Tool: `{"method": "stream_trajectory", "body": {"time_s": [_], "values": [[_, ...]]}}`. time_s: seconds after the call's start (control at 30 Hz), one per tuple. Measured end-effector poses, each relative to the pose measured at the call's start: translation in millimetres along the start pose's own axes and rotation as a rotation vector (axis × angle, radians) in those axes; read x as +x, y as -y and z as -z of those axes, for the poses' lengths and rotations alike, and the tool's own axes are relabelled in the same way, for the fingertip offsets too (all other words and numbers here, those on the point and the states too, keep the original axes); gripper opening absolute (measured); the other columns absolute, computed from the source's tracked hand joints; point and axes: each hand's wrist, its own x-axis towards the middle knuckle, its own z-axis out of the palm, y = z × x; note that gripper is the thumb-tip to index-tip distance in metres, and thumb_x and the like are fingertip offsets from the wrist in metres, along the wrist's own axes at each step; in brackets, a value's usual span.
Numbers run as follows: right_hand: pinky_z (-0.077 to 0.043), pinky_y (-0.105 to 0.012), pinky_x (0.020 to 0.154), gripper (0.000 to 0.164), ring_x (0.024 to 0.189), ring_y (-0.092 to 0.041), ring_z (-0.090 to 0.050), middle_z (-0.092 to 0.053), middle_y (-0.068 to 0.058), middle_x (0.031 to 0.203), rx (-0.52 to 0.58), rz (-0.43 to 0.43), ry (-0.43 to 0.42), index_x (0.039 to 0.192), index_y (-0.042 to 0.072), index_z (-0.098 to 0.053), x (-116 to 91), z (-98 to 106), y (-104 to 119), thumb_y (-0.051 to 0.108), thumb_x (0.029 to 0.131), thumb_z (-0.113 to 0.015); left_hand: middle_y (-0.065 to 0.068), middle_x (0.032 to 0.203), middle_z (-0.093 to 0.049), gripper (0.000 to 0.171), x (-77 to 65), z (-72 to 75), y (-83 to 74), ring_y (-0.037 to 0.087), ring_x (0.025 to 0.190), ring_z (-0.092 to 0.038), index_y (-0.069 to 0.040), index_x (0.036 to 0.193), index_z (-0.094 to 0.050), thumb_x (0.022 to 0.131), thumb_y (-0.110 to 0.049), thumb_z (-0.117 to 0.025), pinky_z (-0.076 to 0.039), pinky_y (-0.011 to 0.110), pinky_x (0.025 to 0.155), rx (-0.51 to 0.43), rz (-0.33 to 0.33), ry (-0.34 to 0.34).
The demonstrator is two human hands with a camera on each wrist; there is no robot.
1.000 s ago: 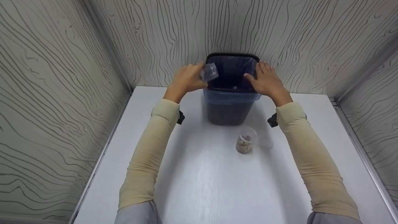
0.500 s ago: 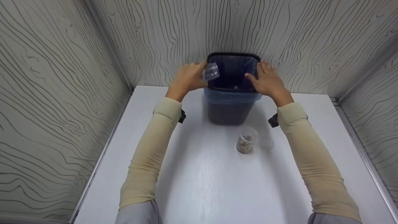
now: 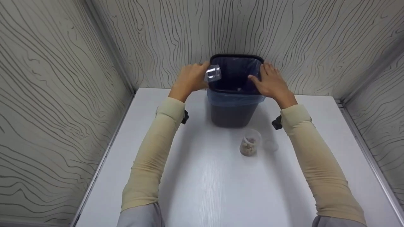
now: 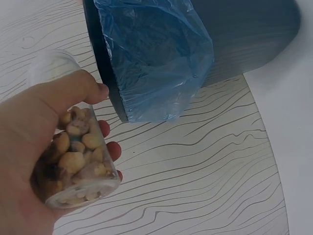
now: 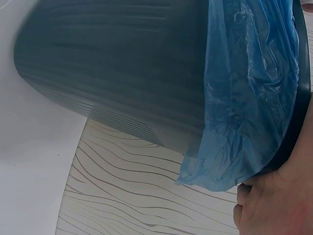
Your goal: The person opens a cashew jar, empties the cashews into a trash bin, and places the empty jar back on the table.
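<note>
A clear plastic jar with small brown, rounded pieces inside is in my left hand, thumb on one side and fingers on the other. It lies tilted at the left rim of a dark trash bin, its mouth toward the bin's opening. My right hand holds the bin's right rim, thumb on the inside and fingers outside. A blue bin liner is folded over the rim. What lies deep in the bin is too dark to tell.
Another clear jar of similar pieces stands on the white table in front of the bin. To its right lies a faint clear disc, perhaps a lid. Wood-grain panels rise behind and at both sides.
The jar in my left hand has turned slightly, its mouth still toward the bin. My right hand stays on the rim, and the bin and table items have not moved.
</note>
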Motion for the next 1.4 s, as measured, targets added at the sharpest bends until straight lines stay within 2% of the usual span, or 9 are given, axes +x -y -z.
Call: {"method": "stream_trajectory", "body": {"time_s": [0.13,0.3,0.53,0.77,1.0,1.4], "values": [[0.003,-0.057,0.133,0.093,0.165,-0.046,0.005,0.003,-0.031,0.176,0.002,0.001,-0.001,0.166,-0.009,-0.004,-0.4,-0.4,-0.1,0.064,0.111,-0.024,0.013,0.110,-0.076,0.048,1.0,-1.3,0.0,0.027,0.084,-0.065,-0.008,0.131,-0.060,0.091,-0.027,-0.079,-0.060,0.051,0.079,0.016,-0.003,0.005],[0.002,-0.058,0.133,0.094,0.165,-0.047,0.004,0.001,-0.032,0.176,0.002,0.004,-0.005,0.166,-0.009,-0.006,-0.3,-0.2,-0.6,0.064,0.111,-0.024,0.013,0.112,-0.076,0.052,2.8,-0.7,-1.2,0.026,0.084,-0.065,-0.010,0.134,-0.059,0.091,-0.027,-0.082,-0.060,0.050,0.081,0.050,0.002,0.022],[0.003,-0.058,0.133,0.095,0.165,-0.047,0.004,0.002,-0.032,0.175,0.004,0.006,-0.001,0.166,-0.009,-0.005,0.0,1.0,-1.3,0.065,0.111,-0.024,0.013,0.114,-0.077,0.055,5.2,0.2,-3.1,0.033,0.094,-0.073,-0.012,0.132,-0.058,0.089,-0.034,-0.086,-0.061,0.051,0.082,0.131,-0.013,0.009],[0.004,-0.057,0.133,0.095,0.165,-0.045,0.007,0.005,-0.030,0.176,0.000,-0.003,0.012,0.166,-0.008,-0.002,1.0,-0.1,-1.7,0.066,0.110,-0.021,0.014,0.115,-0.077,0.045,4.5,3.0,-5.9,0.035,0.094,-0.075,-0.013,0.138,-0.059,0.097,-0.019,-0.076,-0.062,0.051,0.081,0.172,-0.013,0.011],[0.004,-0.057,0.133,0.094,0.165,-0.045,0.007,0.004,-0.030,0.176,0.005,-0.007,0.008,0.167,-0.008,-0.002,0.7,-1.2,-0.6,0.065,0.111,-0.022,0.014,0.121,-0.076,0.052,6.4,2.3,-5.1,0.038,0.101,-0.074,-0.015,0.140,-0.058,0.093,-0.023,-0.080,-0.062,0.054,0.087,0.213,-0.018,0.013],[0.003,-0.057,0.133,0.093,0.165,-0.046,0.005,0.003,-0.030,0.176,0.000,-0.002,-0.006,0.167,-0.008,-0.003,0.2,-2.1,-1.5,0.064,0.111,-0.023,0.012,0.116,-0.076,0.036,9.0,0.5,-3.6,0.038,0.095,-0.073,-0.017,0.133,-0.061,0.099,-0.015,-0.072,-0.061,0.055,0.086,0.251,-0.025,-0.017]]}}
